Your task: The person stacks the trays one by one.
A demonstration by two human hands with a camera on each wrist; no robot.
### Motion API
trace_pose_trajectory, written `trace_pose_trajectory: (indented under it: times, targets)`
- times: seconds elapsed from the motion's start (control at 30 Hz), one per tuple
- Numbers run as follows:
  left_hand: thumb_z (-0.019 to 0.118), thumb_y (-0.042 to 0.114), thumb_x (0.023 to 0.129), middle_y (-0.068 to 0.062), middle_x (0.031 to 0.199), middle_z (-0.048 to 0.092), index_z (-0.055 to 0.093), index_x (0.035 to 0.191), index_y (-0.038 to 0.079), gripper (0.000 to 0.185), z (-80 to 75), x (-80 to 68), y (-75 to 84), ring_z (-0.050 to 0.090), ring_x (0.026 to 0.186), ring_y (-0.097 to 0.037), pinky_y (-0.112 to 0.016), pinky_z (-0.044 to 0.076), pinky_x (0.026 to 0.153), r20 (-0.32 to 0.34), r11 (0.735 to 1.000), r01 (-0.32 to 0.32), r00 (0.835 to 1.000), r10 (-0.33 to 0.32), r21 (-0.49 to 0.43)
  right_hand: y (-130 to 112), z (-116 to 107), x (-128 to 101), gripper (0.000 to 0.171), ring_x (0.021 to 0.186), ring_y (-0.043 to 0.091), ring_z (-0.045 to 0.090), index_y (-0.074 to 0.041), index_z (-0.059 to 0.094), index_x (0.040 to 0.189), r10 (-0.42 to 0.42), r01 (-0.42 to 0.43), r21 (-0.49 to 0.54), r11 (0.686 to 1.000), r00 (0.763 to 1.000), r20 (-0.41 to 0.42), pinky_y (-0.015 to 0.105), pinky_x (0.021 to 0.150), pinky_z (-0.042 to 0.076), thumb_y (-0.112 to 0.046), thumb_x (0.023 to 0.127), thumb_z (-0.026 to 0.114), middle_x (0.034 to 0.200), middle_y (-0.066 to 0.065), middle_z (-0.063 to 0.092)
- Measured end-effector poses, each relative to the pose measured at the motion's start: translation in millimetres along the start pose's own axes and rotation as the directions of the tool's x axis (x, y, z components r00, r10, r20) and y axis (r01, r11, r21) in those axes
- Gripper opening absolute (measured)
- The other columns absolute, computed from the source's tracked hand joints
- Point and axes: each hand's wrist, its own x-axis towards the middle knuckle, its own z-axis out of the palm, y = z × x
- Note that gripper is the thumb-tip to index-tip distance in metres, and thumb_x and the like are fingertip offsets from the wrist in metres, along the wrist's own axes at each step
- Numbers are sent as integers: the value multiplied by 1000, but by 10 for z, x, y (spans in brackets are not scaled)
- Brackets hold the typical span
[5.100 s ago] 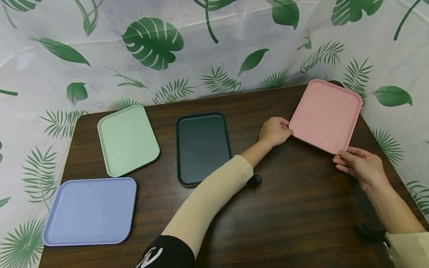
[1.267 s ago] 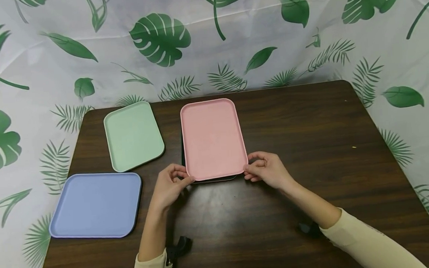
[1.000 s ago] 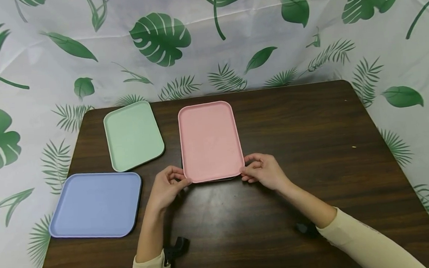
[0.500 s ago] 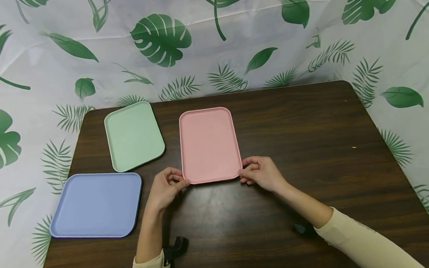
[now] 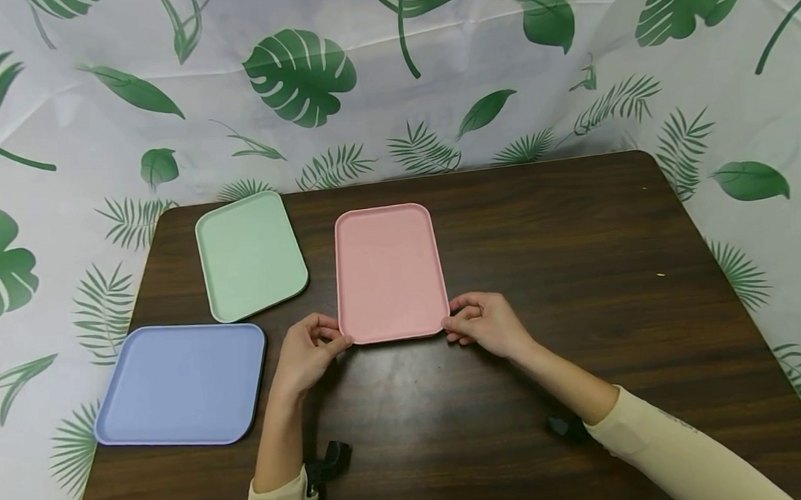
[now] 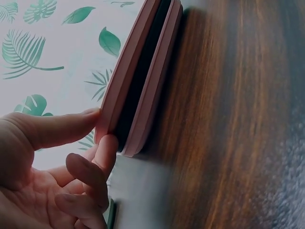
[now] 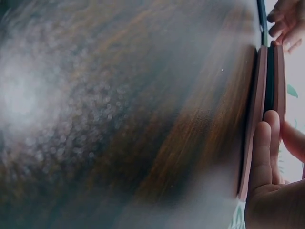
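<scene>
A pink tray [image 5: 391, 273] lies at the table's middle as the top of a stack. From the side, the left wrist view shows a dark tray [image 6: 137, 86] under it and another pink tray [image 6: 155, 81] at the bottom, on the table. My left hand [image 5: 307, 353] pinches the top tray's near left corner between thumb and fingers. At the near right corner my right hand [image 5: 489, 326] holds the same tray, thumb above and fingers at the side of the stack. From overhead, the top tray hides those below.
To the left lie a light green tray [image 5: 251, 256], set askew, and a blue tray [image 5: 179, 386] nearer me, reaching the table's left edge. The brown wooden table [image 5: 577, 256] meets a leaf-patterned cloth [image 5: 432, 75] at the back.
The pink tray came from the far right corner to the dark tray, turned lengthwise, and was lowered onto it. Over the last second it slid slightly toward me, covering the dark rim.
</scene>
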Motion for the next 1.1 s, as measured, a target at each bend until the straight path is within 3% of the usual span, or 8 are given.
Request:
trace_pose_trajectory:
  times: [0.43,1.1]
  targets:
    - [79,14,82,-4,77,67,69,98,7,20,32,-13,27,54,55,-16,-30,42,52,-77,978,-16,997,32,206,22,11,23,34,73,30,72,10,62,110,8,-8,-6,1000,1000,3,37,63,57,-10,86,76,82,15,73]
    - [77,21,85,0,79,65,69,108,9,27,20,-4,3,56,59,-16,-33,43,62,-69,962,-14,997,34,274,17,-13,15,35,74,31,72,10,61,114,20,-20,13,1000,1000,16,39,64,58,-9,88,74,85,19,72]
